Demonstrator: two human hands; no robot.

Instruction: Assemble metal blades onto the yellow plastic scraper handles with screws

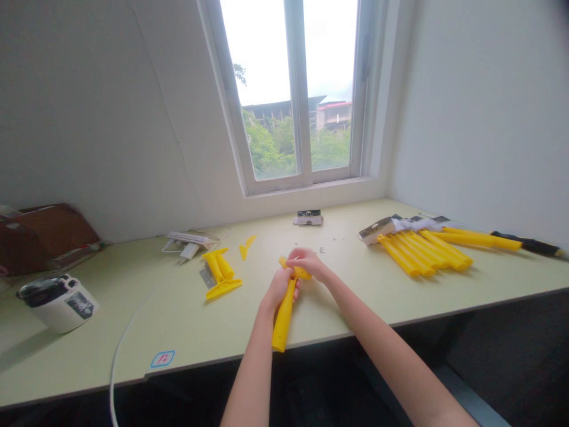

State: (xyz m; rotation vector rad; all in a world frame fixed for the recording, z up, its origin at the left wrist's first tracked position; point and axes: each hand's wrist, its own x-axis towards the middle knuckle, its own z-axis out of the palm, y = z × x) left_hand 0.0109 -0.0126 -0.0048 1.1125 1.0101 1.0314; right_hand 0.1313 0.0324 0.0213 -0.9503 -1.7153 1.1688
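A yellow T-shaped scraper with a long tubular handle points its butt end toward me, over the front part of the table. My left hand is closed around its neck, just below the crosswise head. On top of that head, my right hand has its fingers bent and pressed down. Whether a small part sits under those fingertips is hidden. Left of my hands lie similar yellow scrapers with a metal blade beside them, and small loose yellow pieces.
Several yellow handles lie on the right, beside a cardboard box and a black-gripped tool. Tiny metal bits and a small box are behind my hands. A jug, power strip and white cable occupy the left.
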